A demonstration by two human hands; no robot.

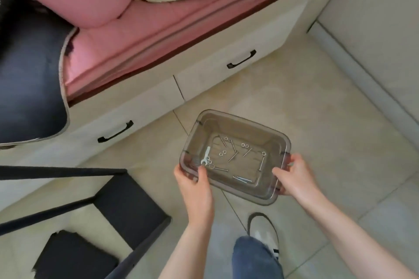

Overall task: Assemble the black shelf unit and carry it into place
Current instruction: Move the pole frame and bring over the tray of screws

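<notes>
A clear grey plastic bin (229, 120) hangs above the tiled floor, held at both short ends. My left hand (196, 184) grips its near left corner, thumb inside the rim. My right hand (294, 174) grips the right end by the handle lip. Inside lie several long screws (233, 156), several nuts (244, 145) and a small white wrench (205, 155). The black shelf unit (129, 199) lies partly built at the lower left, with two black frame bars (56, 172) running left and a shelf panel between them. A separate black panel (74, 256) lies on the floor below it.
A bed with pink bedding (136, 36) and white drawers with black handles (241, 59) spans the top. A dark blanket (29, 75) hangs over its left edge. A white wall base (362, 70) runs down the right. My shoe (264, 233) and jeans leg are under the bin.
</notes>
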